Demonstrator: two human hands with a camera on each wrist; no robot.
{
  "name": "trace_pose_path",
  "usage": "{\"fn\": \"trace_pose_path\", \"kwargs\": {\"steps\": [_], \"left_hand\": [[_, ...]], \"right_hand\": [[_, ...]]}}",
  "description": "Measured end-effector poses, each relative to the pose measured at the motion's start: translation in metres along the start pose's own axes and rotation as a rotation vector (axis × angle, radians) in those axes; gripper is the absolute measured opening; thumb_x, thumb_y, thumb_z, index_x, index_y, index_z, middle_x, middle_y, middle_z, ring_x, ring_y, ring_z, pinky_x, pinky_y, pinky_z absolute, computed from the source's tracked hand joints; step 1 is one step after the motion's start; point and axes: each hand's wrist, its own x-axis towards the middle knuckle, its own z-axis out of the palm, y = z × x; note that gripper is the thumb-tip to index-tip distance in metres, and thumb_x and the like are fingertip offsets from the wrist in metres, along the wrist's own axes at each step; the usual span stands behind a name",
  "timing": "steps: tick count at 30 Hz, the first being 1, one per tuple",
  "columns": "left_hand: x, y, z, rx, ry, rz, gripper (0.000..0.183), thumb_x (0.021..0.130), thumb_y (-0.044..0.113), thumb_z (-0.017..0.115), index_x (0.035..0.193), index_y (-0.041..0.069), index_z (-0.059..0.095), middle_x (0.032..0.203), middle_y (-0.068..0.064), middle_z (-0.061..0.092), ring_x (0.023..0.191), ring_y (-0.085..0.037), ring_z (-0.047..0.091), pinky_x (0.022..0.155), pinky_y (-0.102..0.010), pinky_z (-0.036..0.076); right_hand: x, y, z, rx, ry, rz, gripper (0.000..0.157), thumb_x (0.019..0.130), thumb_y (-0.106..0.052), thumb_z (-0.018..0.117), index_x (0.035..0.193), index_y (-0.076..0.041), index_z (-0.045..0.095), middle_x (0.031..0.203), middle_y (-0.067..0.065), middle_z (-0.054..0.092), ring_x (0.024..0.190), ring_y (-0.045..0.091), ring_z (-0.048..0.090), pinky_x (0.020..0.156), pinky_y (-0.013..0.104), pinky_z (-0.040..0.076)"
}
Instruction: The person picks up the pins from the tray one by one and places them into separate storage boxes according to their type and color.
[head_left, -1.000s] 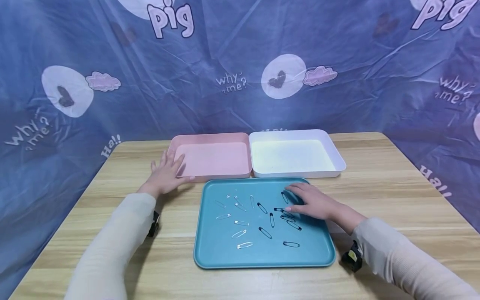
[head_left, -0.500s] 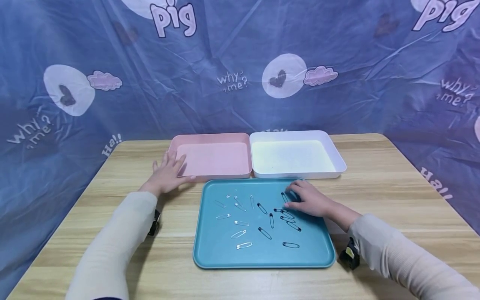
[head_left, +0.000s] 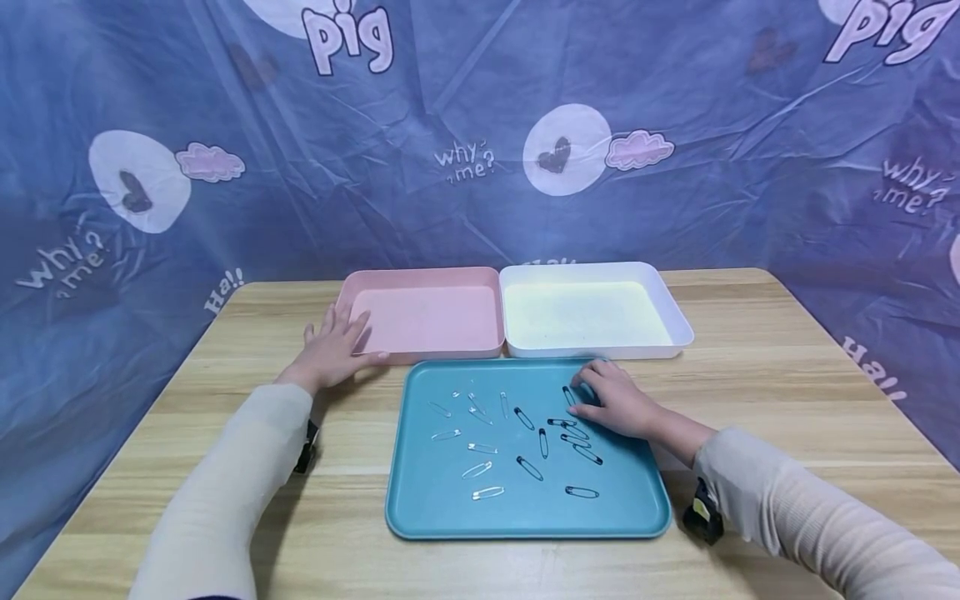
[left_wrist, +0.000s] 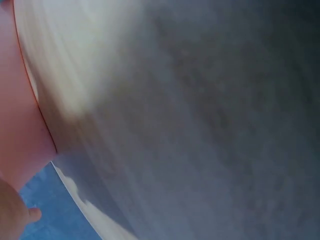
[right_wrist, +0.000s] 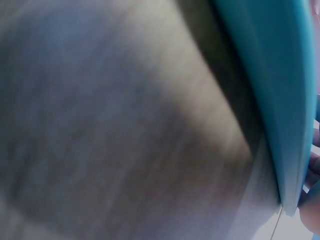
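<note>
In the head view my left hand (head_left: 327, 354) rests with spread fingers at the near left corner of the pink tray (head_left: 429, 348). My right hand (head_left: 617, 402) is low over the far right part of the teal tray (head_left: 525, 523), thumb and forefinger apart. A black safety pin (head_left: 567, 395) lies right at those fingertips, partly covered. Several more black safety pins, such as one black pin (head_left: 582, 492), lie on the right half, a few overlapping below my thumb. Several silver safety pins, among them one silver pin (head_left: 488, 493), are scattered over the left half.
A white tray (head_left: 600, 351) stands against the pink tray's right side, both just behind the teal tray. All sit on a wooden table (head_left: 757, 367) in front of a blue printed cloth (head_left: 480, 100). The wrist views show mostly blurred tabletop and tray edges.
My right thumb and forefinger have come closer together, and the hand has shifted slightly left. My left hand stays at the pink tray's corner. The pins lie as before.
</note>
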Motion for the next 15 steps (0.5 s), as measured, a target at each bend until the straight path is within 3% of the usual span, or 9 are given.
{"fn": "trace_pose_path", "kwargs": {"steps": [15], "left_hand": [[-0.0021, -0.0034, -0.0014, -0.01, -0.01, -0.002, 0.09, 0.076, 0.068, 0.035, 0.139, 0.009, 0.011, 0.141, -0.021, -0.004, 0.125, -0.037, -0.014, 0.094, -0.061, -0.002]], "right_hand": [[0.0016, 0.0017, 0.0034, 0.025, 0.056, -0.021, 0.015, 0.077, -0.014, 0.064, 0.087, -0.005, 0.058, 0.09, 0.005, 0.048, 0.087, 0.023, 0.04, 0.075, 0.039, 0.034]]}}
